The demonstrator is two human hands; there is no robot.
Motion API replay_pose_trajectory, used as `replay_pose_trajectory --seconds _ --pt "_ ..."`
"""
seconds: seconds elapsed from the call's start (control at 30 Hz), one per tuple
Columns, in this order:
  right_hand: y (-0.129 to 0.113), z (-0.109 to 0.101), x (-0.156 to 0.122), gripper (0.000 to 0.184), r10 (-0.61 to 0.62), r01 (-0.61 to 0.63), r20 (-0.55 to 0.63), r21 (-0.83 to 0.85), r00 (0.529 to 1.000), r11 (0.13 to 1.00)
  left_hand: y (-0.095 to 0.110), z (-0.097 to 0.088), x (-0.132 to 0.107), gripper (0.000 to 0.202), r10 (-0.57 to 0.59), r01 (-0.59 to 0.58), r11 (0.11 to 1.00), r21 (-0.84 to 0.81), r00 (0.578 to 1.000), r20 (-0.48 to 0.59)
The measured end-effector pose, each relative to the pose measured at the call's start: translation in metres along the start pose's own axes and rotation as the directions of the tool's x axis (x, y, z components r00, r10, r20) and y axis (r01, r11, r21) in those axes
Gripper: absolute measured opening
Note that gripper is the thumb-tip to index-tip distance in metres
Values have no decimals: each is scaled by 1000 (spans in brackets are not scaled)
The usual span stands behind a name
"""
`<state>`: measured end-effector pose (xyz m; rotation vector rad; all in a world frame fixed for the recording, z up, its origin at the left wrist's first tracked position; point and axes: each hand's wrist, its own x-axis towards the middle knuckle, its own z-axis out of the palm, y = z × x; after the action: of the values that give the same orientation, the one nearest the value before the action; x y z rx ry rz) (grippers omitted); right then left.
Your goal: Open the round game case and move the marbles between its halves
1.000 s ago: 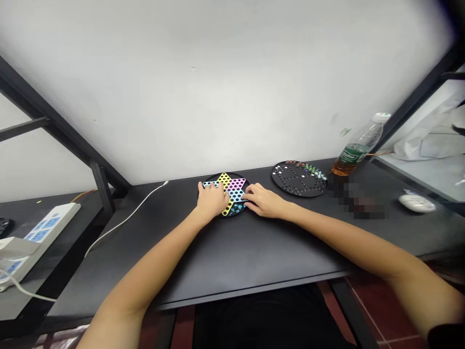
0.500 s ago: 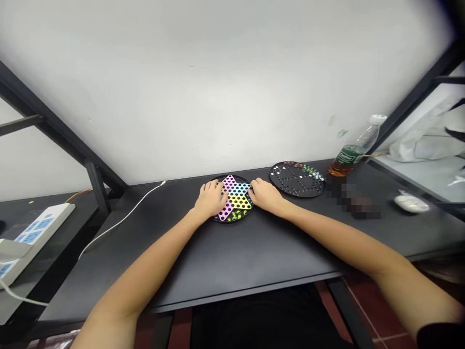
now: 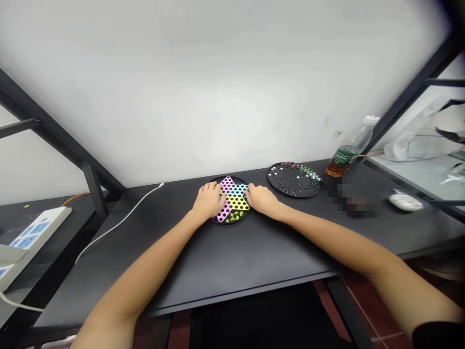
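A Chinese checkers board [image 3: 238, 201] lies flat on the black desk close to the wall. Its star of pink, blue and yellow panels, dotted with black holes, sits in a round black tray. Yellow-green glass pieces [image 3: 234, 216] fill the rim gap nearest me. My left hand [image 3: 208, 201] covers the board's left side, fingers bent over it and thumb on the panels. At the right edge, my right hand [image 3: 262, 198] grips with curled fingers. Both hands hide parts of the rim, and the exact fingertip contact on the left is hidden.
Right of it lies a second round black board [image 3: 296, 186] with white, red, green and pale pieces. Beyond stand a tilted-looking drink bottle [image 3: 343, 154], a pixelated patch [image 3: 350, 198] and a white mouse [image 3: 405, 200]. A white cable [image 3: 119, 221] and power strip [image 3: 34, 235] are at left.
The view has shifted slightly, so everything sits a little further left. Both hands stay on the board's sides, with no clear movement against it.
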<state>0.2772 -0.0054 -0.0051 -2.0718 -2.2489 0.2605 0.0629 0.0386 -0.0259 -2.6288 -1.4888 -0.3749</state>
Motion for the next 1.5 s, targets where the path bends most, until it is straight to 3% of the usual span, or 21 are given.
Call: replay_pose_trajectory --seconds 0.2,0.43,0.73,1.03,1.1,1.17,1.23,1.3,1.37,1.4,1.43,1.47,1.5 --pt "-4 0 3 44 22 -23 15 46 1000 999 0 -1 0 37 -16 16 1000 -18 1000 21" --pt "-7 1 2 51 -22 22 -7 -19 1000 1000 1 -3 0 37 -14 14 1000 -7 1000 27" --pt "-9 1 -2 54 28 -31 47 51 998 998 2 -5 -2 37 -6 5 1000 7 1000 15" --pt "-8 3 1 53 54 -54 -53 11 997 998 1 -1 0 38 -7 7 1000 23 1000 14" --pt "-4 3 5 49 63 -57 -96 67 993 996 1 -1 1 38 -15 15 1000 23 1000 21" --pt "4 0 11 47 80 -52 -116 227 990 973 2 -1 1 38 -16 15 1000 20 999 34" --pt "15 -6 20 48 133 -87 -54 514 990 854 3 -1 1 39 -14 13 1000 15 999 42" --pt "30 -16 29 45 155 -187 119 798 981 573 3 0 1 38 -12 12 1000 9 999 42" --pt "49 -26 39 39 102 -314 297 914 949 256 2 1 1 37 -10 10 1000 3 999 37" --pt "61 -30 44 36 71 -360 353 921 933 152 2 1 2 37 -8 8 1000 0 999 32" --pt "73 -32 49 33 59 -387 383 917 922 100 1 2 2 37 -6 6 1000 -2 1000 27" --pt "85 -33 53 30 71 -399 393 912 917 101 1 3 2 37 -4 4 1000 -3 1000 24" --pt "97 -32 58 28 116 -391 376 905 919 167 0 4 2 38 -2 2 1000 -4 1000 21"
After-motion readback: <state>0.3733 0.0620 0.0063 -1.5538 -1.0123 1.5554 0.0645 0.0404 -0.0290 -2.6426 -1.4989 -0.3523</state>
